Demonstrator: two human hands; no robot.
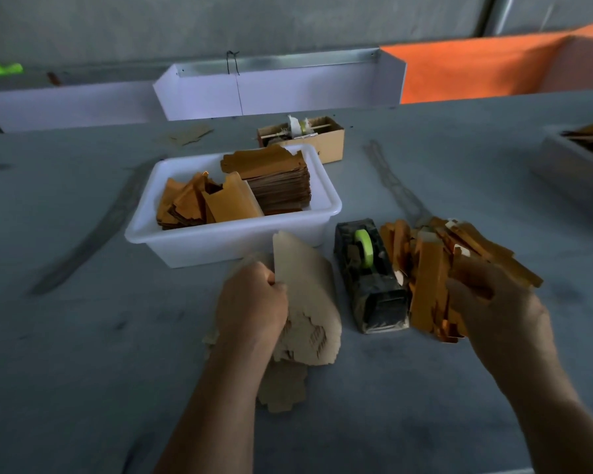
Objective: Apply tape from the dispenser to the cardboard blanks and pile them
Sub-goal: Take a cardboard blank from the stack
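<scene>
1. There is only one view, from a camera on the person's head, looking forward and down across the grey table (83, 336).
2. It sits close: both forearms enter from the bottom edge, with the hands mid-frame.
3. The wide lens bends the table's far edge and takes in the wall (220, 25) behind.
4. No second view shares the scene.

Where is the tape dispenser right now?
In the head view, the tape dispenser sits on the table right of centre, between the hands, just in front of the white tub.
</scene>
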